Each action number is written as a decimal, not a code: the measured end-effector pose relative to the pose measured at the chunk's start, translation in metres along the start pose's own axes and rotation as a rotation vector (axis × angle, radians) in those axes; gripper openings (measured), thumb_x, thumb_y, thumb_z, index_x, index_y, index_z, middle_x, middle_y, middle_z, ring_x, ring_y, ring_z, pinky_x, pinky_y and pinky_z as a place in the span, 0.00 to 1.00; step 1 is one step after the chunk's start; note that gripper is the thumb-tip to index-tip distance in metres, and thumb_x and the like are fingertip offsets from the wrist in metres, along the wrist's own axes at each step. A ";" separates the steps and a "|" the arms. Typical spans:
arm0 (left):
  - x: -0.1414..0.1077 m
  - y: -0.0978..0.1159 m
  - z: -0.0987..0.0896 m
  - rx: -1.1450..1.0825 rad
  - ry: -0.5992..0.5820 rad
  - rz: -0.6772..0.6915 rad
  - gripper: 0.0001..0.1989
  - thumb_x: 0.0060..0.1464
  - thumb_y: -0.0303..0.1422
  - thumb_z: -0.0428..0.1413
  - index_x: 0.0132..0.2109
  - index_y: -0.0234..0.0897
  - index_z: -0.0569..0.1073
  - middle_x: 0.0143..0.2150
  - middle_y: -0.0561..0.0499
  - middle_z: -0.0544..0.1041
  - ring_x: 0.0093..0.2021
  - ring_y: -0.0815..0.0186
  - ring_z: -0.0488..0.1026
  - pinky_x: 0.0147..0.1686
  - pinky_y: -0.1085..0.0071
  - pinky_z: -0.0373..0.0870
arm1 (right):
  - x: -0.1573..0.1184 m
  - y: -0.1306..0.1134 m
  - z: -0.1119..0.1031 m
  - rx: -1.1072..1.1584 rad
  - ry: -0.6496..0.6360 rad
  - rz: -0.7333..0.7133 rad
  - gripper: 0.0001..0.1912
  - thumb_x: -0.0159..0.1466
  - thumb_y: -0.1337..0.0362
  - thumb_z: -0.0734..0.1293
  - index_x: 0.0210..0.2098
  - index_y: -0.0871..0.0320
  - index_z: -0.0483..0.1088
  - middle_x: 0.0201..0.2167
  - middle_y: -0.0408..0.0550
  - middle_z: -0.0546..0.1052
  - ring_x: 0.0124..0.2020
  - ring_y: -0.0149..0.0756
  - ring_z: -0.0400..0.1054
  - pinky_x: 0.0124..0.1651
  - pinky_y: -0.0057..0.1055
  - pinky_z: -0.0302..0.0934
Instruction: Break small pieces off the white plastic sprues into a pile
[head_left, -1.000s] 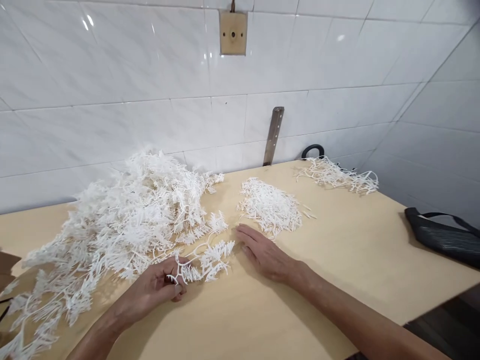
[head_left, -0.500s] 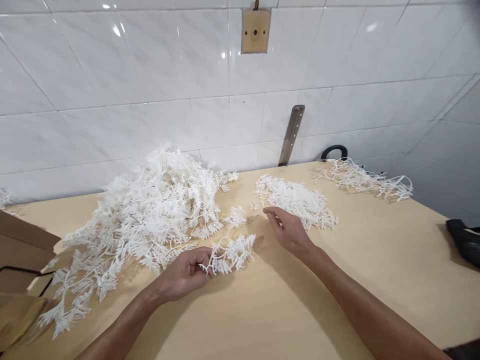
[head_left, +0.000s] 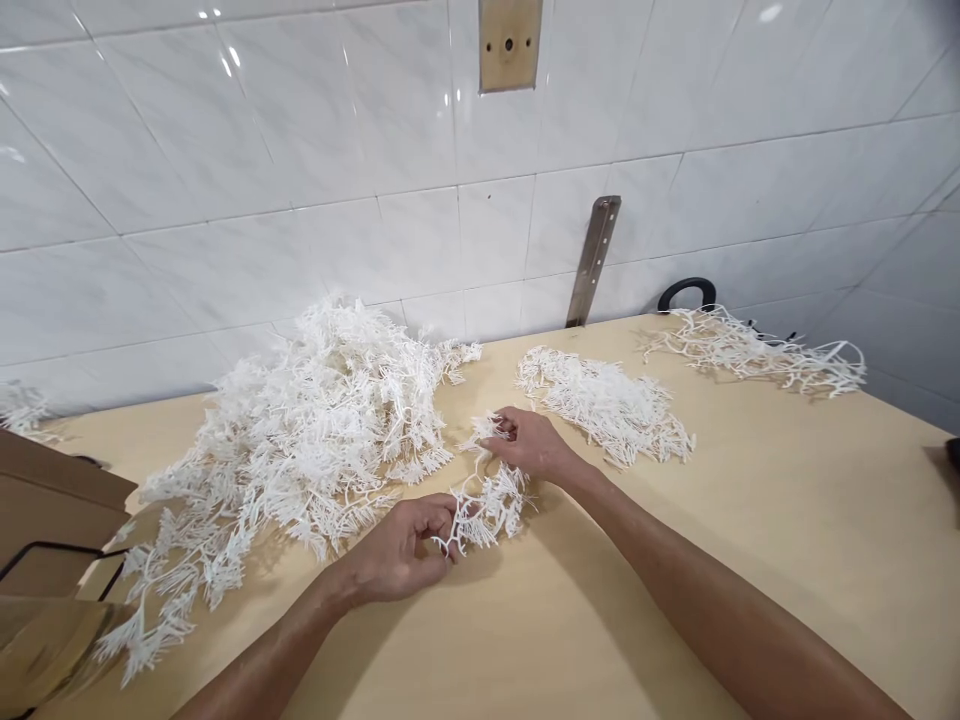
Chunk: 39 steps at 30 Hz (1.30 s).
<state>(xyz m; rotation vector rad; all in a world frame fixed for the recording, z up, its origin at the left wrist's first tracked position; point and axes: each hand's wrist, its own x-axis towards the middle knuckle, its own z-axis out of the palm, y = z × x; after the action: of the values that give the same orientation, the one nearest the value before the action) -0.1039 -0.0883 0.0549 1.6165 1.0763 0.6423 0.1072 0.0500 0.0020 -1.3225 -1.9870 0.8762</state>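
At the lower centre of the frame, a white branched sprig (head_left: 491, 508) is pinched by its stem in the left hand (head_left: 409, 548). Its upper tip is pinched between the fingers of the right hand (head_left: 531, 443). The large white pile (head_left: 315, 420) is seen at centre left, the small-piece heap (head_left: 611, 405) at centre right.

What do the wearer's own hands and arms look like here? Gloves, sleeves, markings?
Left hand and right hand are both bare, no gloves. No sleeves on the left forearm or right forearm as far as the view shows. No watch, bracelet, cable or printed marking visible; some fingers are partly hidden.
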 end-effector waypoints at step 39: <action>-0.023 -0.023 0.027 0.336 0.799 -0.140 0.17 0.51 0.31 0.57 0.49 0.41 0.67 0.37 0.51 0.71 0.25 0.70 0.65 0.25 0.72 0.64 | -0.048 0.026 -0.009 0.029 0.349 0.063 0.17 0.64 0.52 0.61 0.24 0.53 0.55 0.18 0.39 0.61 0.22 0.32 0.56 0.28 0.29 0.50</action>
<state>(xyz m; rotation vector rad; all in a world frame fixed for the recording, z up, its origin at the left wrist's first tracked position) -0.0996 -0.1195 0.0271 1.5636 1.9430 1.1012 0.1444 0.0143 -0.0186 -1.4191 -1.6651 0.6471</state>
